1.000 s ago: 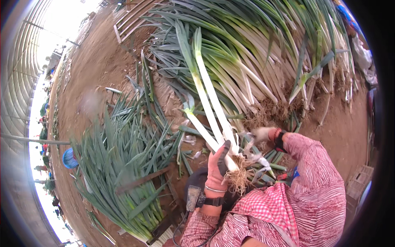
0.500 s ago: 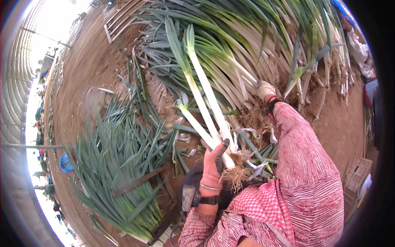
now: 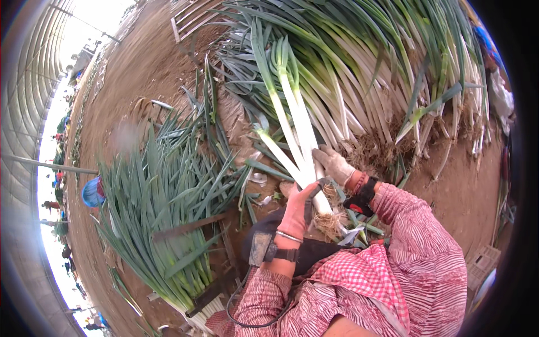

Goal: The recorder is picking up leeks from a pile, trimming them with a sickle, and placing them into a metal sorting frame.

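A small bundle of leeks (image 3: 292, 118) stands slanted before me, green leaves up and to the left, white stems down toward my lap. My left hand (image 3: 295, 210), in a pinkish glove with a dark thumb tip, is closed around the stems just above their bushy roots. One stem in the bundle is cut short. From the right, my right hand (image 3: 335, 166), in a pale glove, closes on the white stems a little higher up, partly hidden behind them. Just beyond my hands lies a large pile of leeks (image 3: 359, 84), with roots toward me.
At left, a stack of leeks (image 3: 157, 208) rests in a frame with a dark bar (image 3: 188, 227). Leaf scraps (image 3: 258, 178) litter the dirt floor. A slatted rack (image 3: 191, 22) lies far left, a blue tub (image 3: 91, 192) at left, and a crate (image 3: 483, 264) at right.
My right hand has come from the roots of the pile to the bundle in my left hand, bringing a leek alongside the others. My left hand keeps its grip.
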Motion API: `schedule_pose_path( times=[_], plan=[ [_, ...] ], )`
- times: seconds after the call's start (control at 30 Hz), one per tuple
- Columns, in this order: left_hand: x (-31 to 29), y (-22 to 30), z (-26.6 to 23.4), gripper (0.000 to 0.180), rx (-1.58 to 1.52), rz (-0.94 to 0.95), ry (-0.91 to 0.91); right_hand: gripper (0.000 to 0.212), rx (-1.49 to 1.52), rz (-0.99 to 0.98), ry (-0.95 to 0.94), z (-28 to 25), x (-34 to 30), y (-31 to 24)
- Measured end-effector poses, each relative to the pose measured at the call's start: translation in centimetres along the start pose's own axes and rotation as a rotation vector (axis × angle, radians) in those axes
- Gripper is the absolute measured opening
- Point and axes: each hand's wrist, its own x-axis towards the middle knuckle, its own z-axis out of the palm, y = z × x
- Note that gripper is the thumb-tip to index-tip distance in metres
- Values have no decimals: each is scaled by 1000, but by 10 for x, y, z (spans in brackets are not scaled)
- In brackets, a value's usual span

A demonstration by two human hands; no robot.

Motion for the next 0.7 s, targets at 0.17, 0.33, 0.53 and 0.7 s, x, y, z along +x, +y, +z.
schedule_pose_path(
  times=[0.17,0.33,0.53,0.7],
  plan=[
    [6,-3,-2,42,7,82,-11,40,145,106,-25,3,-7,-16],
    [7,-9,-18,37,-42,108,5,41,526,344,-126,1,-12,-67],
    [-25,26,1,32,40,37,-17,34,686,117,-201,36,21,17],
    [-71,41,-12,34,344,105,-79,33,1615,581,-349,21,70,-49]
  ],
)
